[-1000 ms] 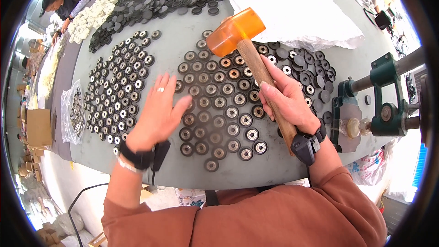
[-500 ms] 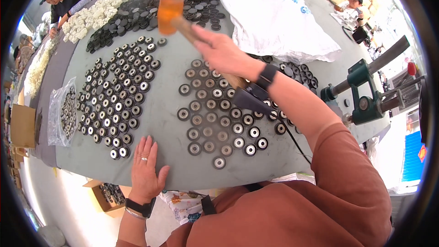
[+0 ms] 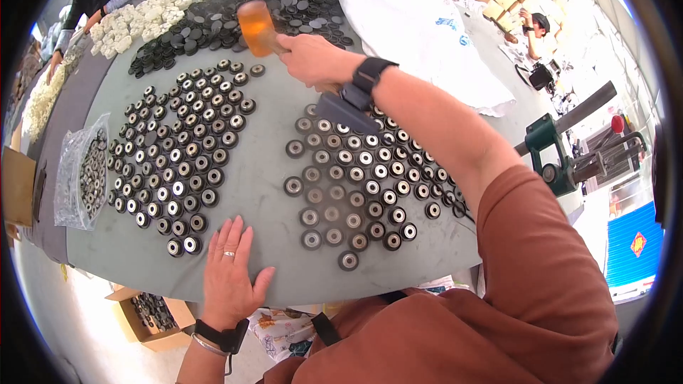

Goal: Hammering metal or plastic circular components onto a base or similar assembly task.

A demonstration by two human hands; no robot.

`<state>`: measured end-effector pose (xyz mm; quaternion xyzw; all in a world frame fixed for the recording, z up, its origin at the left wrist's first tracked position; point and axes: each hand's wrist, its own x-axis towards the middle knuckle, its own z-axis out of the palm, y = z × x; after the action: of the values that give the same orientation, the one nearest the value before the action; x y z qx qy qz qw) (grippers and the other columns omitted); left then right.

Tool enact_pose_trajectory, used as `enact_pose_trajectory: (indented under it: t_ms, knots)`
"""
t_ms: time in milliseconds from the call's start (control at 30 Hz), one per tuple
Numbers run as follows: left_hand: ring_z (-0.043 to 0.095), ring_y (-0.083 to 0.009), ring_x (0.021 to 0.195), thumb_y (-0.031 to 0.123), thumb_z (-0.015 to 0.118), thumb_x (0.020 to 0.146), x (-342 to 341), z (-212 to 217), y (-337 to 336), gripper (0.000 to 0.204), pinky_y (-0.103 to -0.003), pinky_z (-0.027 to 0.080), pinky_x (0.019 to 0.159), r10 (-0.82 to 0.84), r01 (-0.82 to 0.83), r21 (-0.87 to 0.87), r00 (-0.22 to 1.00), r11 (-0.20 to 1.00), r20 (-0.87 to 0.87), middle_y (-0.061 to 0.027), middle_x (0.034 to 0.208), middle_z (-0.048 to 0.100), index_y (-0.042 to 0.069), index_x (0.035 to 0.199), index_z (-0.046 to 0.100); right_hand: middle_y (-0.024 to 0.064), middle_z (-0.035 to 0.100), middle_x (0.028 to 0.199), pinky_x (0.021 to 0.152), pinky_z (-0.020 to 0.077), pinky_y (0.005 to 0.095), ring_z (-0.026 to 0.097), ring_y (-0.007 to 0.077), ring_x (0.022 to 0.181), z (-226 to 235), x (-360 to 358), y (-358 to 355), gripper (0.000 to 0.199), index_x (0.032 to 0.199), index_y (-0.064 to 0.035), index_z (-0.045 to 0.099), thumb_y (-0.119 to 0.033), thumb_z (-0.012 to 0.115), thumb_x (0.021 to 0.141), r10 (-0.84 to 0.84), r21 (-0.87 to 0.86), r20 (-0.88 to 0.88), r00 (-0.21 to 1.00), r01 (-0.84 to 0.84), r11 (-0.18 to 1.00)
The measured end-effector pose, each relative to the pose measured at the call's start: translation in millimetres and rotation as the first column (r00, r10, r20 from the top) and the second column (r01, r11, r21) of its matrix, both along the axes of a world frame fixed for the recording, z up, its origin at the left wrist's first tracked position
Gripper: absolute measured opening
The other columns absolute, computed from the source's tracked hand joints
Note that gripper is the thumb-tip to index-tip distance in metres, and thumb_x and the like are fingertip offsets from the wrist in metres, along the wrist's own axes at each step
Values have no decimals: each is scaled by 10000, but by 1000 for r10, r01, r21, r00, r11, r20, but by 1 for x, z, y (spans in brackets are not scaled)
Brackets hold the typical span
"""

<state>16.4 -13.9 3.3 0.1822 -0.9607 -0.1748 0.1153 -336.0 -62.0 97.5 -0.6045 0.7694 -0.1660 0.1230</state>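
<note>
My right hand [image 3: 313, 60] is wrapped round the handle of a mallet with a blurred orange head [image 3: 255, 28], held above the table. Below that wrist sits a dark grey flat piece [image 3: 347, 114], partly covering the wheels behind it. My left hand [image 3: 231, 277] lies flat near the front edge of the grey table [image 3: 265, 171], fingers stretched out and holding nothing. To its left spreads a group of black wheels with metal centres [image 3: 178, 149]. A second group of similar wheels [image 3: 356, 174] lies to its right, under my right forearm; some are hidden.
Black discs [image 3: 206, 25] and white parts [image 3: 142, 21] are heaped at the back. A white sack [image 3: 398, 35] lies far right, a green metal machine [image 3: 544, 149] nearer. Left are a clear bag of small metal rings [image 3: 94, 178] and a low cardboard box [image 3: 153, 316]. Two people work beyond.
My right hand and the mallet have moved left, and the camera view has shifted a little. My left hand stays flat on the table. The person at far right has raised an arm.
</note>
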Motion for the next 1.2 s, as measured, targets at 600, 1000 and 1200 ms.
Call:
enact_pose_trajectory:
  t_ms: [600, 1000, 1200]
  knots:
    - [352, -370, 1285, 308, 631, 757, 1, -2, 4, 636, -484, 245, 1080, 10, -11, -28, 999, 1000, -32, -210, 1385, 379, -34, 1259, 442, 236, 624, 848, 686, 485, 424, 620, 375, 742, -26, 53, 65, 453, 1364, -126, 373, -220, 430, 924, 87, -123, -82, 993, -96, 988]
    - [335, -393, 1288, 315, 606, 772, 3, -1, 4, 641, -494, 241, 1077, 15, -15, -14, 1000, 1000, -1, -201, 1391, 371, -22, 1284, 417, 238, 624, 833, 670, 497, 411, 622, 380, 725, -29, 81, 80, 502, 1387, -117, 342, -203, 476, 911, 79, -41, 63, 995, -76, 996]
    - [337, -394, 1285, 317, 597, 777, 2, -1, 3, 633, -493, 243, 1076, 24, -24, -20, 1000, 1000, -10, -202, 1385, 375, -22, 1281, 419, 217, 602, 757, 622, 489, 394, 608, 352, 628, 17, 95, 86, 490, 1396, -127, 343, -208, 448, 924, 75, -139, 224, 972, -44, 989]
